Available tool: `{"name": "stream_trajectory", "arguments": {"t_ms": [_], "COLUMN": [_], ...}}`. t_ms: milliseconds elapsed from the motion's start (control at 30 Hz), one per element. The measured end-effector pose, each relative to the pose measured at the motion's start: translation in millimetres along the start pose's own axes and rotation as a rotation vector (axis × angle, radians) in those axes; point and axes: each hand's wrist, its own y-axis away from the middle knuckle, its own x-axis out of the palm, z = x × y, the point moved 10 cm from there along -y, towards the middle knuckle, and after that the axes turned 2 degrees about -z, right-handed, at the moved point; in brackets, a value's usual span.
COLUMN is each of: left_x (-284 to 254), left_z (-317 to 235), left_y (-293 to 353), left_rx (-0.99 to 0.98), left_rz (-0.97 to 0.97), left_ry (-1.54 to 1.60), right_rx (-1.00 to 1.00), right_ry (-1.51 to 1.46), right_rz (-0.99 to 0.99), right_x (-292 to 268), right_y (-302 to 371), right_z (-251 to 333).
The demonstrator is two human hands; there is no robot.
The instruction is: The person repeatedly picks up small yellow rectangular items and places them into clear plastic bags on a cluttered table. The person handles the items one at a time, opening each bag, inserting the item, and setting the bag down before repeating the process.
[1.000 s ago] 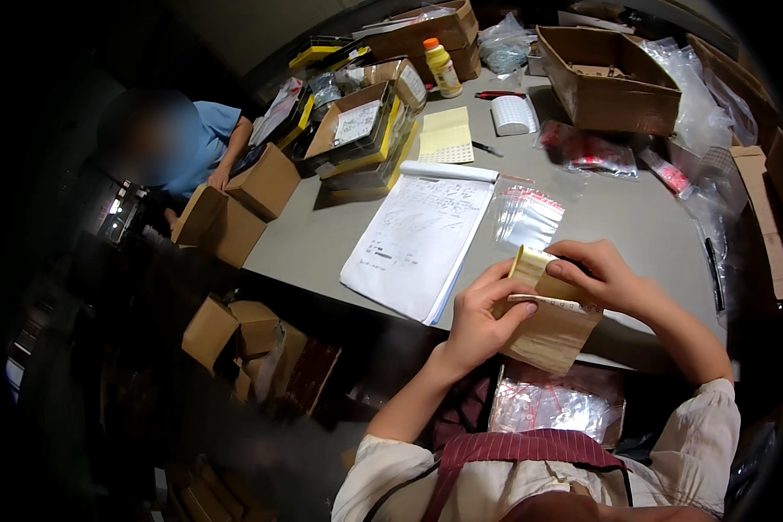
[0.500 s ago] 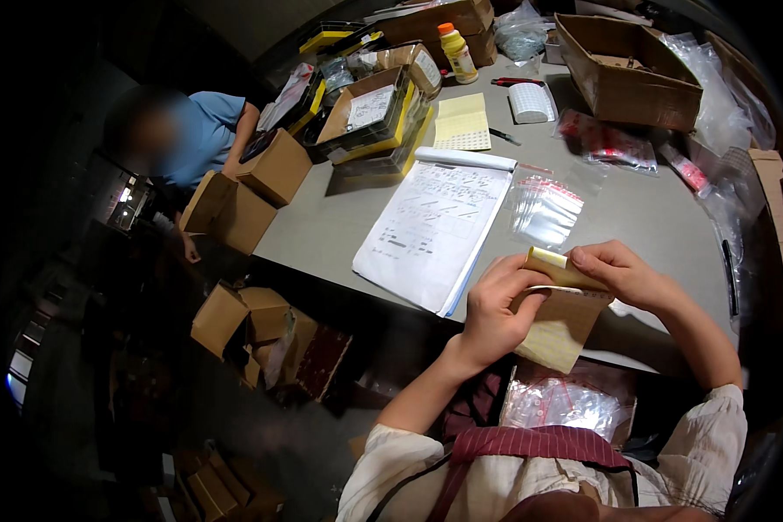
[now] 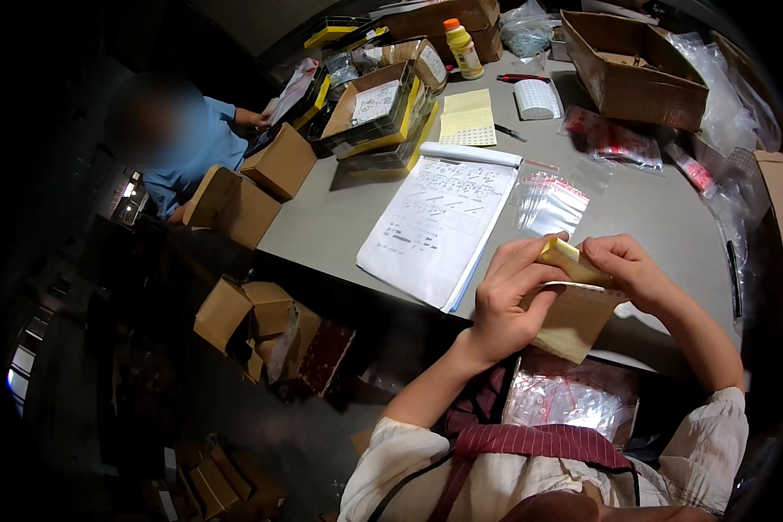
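Over the front edge of the table I hold a yellow sticker sheet (image 3: 574,326), its top part curled back on itself. My left hand (image 3: 511,300) is closed on the sheet's left side, thumb in front and fingers behind. With the fingertips of my right hand (image 3: 626,268) I pinch the curled upper edge at the right. Just beyond my hands lie several clear zip bags (image 3: 551,206) with red strips, fanned out. A pad of handwritten pages (image 3: 435,226) lies left of them. Below the sheet sits an open box of clear bags (image 3: 565,400).
Another yellow sticker sheet (image 3: 467,117), a pen (image 3: 511,133) and a white label roll (image 3: 537,99) lie farther back. Stacked trays (image 3: 378,113), a yellow bottle (image 3: 464,50) and a large carton (image 3: 635,70) stand behind. At left, a person in blue (image 3: 200,139) is beside open cardboard boxes (image 3: 235,204).
The curled top of the sheet has shifted slightly right with my hands, which keep their hold. The person in blue has one arm reaching toward the trays at the back.
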Motion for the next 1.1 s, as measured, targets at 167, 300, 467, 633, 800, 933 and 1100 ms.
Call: {"name": "stream_trajectory", "arguments": {"t_ms": [167, 300, 467, 633, 800, 933, 1100], "left_x": [-0.4, -1.3, 2.1, 4.1, 10.1, 12.5, 7.4], "left_z": [-2.8, -6.7, -6.4, 1.2, 11.6, 10.8, 10.8], "left_y": [-1.2, -2.8, -5.3, -3.5, 3.2, 7.4, 5.1], "left_rx": [0.033, 0.048, 0.034, -0.055, -0.148, -0.193, -0.164], "left_rz": [0.004, 0.009, 0.022, -0.029, -0.004, 0.038, -0.002], "left_ry": [-0.019, -0.052, -0.028, 0.076, 0.06, 0.072, 0.082], "right_rx": [0.129, 0.036, -0.051, -0.278, -0.678, -0.75, -0.567], "right_ry": [-0.13, -0.078, -0.052, 0.32, 0.747, 0.825, 0.737], "right_rz": [-0.025, 0.006, -0.064, -0.182, -0.356, -0.355, -0.276], "right_x": [5.4, 12.4, -0.4, -2.2, 3.8, 4.5, -1.4], "right_y": [2.8, 0.8, 0.9, 10.2, 34.2, 38.1, 27.3], "right_z": [-7.8, 6.5, 13.4, 49.3, 92.8, 103.3, 92.2]}}
